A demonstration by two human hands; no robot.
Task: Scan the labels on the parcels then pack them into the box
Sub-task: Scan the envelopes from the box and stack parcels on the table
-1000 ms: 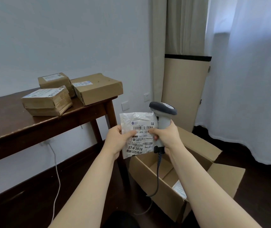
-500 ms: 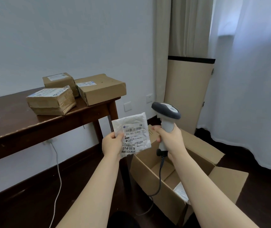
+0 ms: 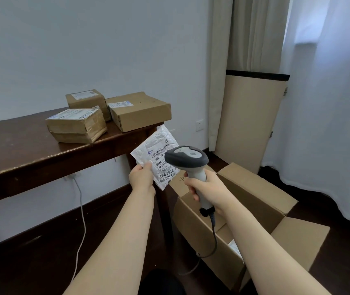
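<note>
My left hand (image 3: 142, 177) pinches the lower left corner of a white padded mailer (image 3: 156, 151), tilted with its barcode label facing me. My right hand (image 3: 207, 189) grips the handle of a grey and white barcode scanner (image 3: 188, 159), whose head sits just right of the label and covers part of it. Below the hands an open cardboard box (image 3: 255, 194) stands on the floor with its flaps spread; a white parcel (image 3: 234, 249) lies inside. Three brown cardboard parcels (image 3: 140, 110) (image 3: 77, 124) (image 3: 87, 100) with labels rest on the dark wooden table (image 3: 21, 150).
The scanner's cable (image 3: 213, 239) hangs down in front of the box. A white cord (image 3: 80, 220) runs down the wall under the table. A beige panel (image 3: 248, 120) and white curtains (image 3: 327, 103) stand behind the box. The floor is dark wood.
My right hand let go of the mailer and swung the scanner out to the right of the label. My left hand alone now holds the mailer, tilted and lowered a little.
</note>
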